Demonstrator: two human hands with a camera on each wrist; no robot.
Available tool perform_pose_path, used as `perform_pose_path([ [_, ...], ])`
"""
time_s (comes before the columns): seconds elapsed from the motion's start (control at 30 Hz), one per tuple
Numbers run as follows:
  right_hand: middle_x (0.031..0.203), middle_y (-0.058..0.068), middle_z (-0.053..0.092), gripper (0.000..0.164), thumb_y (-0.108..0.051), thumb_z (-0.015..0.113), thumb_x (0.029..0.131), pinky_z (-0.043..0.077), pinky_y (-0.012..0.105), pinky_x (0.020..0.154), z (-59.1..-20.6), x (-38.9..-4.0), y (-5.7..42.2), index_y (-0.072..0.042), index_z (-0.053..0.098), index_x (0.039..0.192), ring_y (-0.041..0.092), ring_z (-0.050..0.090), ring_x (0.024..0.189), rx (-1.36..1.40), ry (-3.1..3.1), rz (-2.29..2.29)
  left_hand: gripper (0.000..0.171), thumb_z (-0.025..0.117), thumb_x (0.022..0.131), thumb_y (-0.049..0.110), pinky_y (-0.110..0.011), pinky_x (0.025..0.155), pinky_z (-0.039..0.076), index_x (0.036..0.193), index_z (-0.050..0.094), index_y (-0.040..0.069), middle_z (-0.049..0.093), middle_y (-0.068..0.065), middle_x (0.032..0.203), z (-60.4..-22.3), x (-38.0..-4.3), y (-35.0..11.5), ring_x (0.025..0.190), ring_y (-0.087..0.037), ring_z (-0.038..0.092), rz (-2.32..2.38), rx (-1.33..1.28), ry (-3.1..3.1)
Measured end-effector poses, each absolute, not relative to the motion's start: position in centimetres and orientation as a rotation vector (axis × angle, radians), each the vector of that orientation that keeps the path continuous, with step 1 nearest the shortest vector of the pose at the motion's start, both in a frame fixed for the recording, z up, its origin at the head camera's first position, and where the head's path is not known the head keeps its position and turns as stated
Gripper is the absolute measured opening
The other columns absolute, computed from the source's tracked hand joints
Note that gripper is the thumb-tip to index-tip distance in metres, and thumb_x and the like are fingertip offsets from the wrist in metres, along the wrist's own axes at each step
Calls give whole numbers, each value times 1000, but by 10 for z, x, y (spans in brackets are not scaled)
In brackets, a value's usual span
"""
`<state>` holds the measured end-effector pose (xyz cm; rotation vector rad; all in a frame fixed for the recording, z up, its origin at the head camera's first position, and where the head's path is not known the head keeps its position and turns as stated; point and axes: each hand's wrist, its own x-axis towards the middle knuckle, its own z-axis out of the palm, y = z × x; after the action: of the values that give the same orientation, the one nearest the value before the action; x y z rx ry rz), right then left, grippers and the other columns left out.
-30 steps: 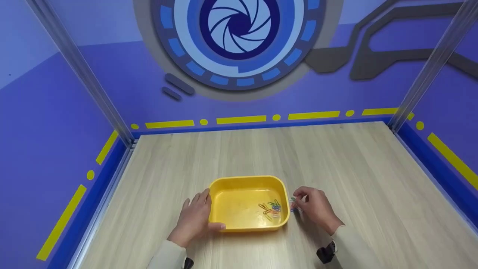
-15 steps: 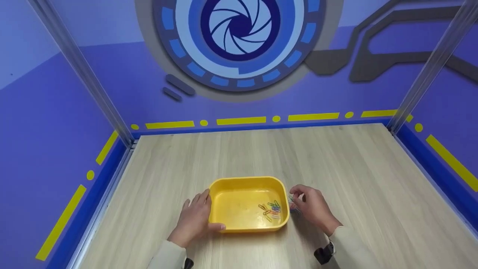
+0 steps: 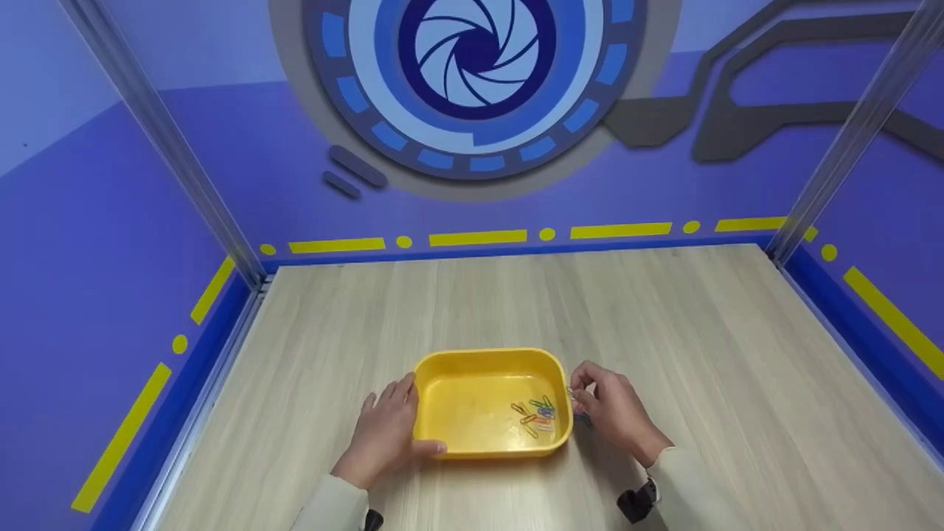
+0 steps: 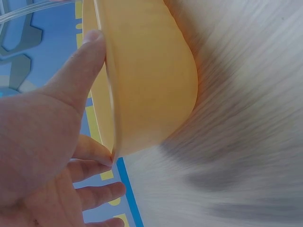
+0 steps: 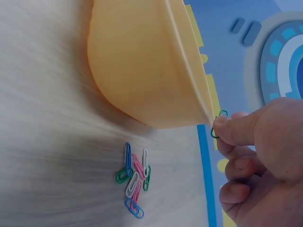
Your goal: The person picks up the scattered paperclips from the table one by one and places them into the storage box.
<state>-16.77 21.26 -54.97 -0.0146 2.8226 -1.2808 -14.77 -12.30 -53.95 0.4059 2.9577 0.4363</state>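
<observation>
A yellow plastic tray (image 3: pixel 472 413) sits on the wooden table with several coloured paper clips (image 3: pixel 546 407) in its right end. My left hand (image 3: pixel 380 435) rests at the tray's left end, thumb laid against the rim and fingers extended. Beyond the right rim, my right hand (image 3: pixel 619 409) pinches a green paper clip (image 5: pixel 223 111) between thumb and index finger, right at the rim's height. Below it, in the right wrist view, several blue, pink, white and green paper clips (image 5: pixel 134 184) lie in a loose pile on the table beside the tray.
The light wooden tabletop (image 3: pixel 516 302) runs back to a blue and purple printed wall (image 3: pixel 472 214). Metal posts (image 3: pixel 184 162) stand at the table's back corners. Both wrists carry black straps below light sleeves (image 3: pixel 689 487).
My right hand has risen slightly and moved left, from over the pile to the tray's right rim, with a clip between its fingertips. The left hand and the tray have stayed put.
</observation>
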Motion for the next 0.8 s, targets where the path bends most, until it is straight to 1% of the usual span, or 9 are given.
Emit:
perform_pose_path([
  [0.07, 82, -2, 57, 19, 3, 64, 87, 43, 19, 53, -549, -167, 212, -15, 58, 85, 12, 49, 63, -28, 2811, -1291, 106, 79, 67, 59, -63, 107, 33, 145, 37, 0, 40, -15, 148, -540, -148, -123, 133, -34, 42, 428, 410, 2965],
  [0.3, 81, -3, 55, 22, 5, 62, 88, 42, 20, 50, -547, -165, 208, -16, 56, 83, 12, 48, 62, -74, 2770, -1295, 107, 79, 67, 59, -63, 108, 31, 146, 35, 2, 40, -14, 149, -539, -148, -122, 133, -34, 41, 435, 381, 2955],
  [0.47, 79, -4, 55, 26, 7, 62, 87, 41, 20, 51, -544, -163, 205, -17, 56, 81, 11, 47, 63, -127, 2775, -1276, 107, 79, 67, 59, -63, 109, 30, 146, 36, 1, 39, -14, 150, -539, -149, -122, 133, -33, 41, 430, 368, 2951],
  [0.67, 80, -6, 57, 28, 7, 65, 85, 42, 19, 54, -542, -161, 201, -20, 57, 79, 12, 48, 67, -186, 2789, -1277, 106, 80, 67, 58, -63, 109, 30, 146, 36, 0, 39, -14, 149, -538, -148, -122, 132, -33, 41, 444, 371, 2948],
  [0.8, 81, -7, 58, 29, 7, 67, 83, 43, 20, 60, -540, -161, 200, -20, 57, 78, 14, 52, 75, -226, 2810, -1290, 106, 80, 68, 57, -63, 108, 30, 146, 36, 0, 39, -14, 149, -537, -147, -122, 132, -33, 42, 450, 374, 2951],
])
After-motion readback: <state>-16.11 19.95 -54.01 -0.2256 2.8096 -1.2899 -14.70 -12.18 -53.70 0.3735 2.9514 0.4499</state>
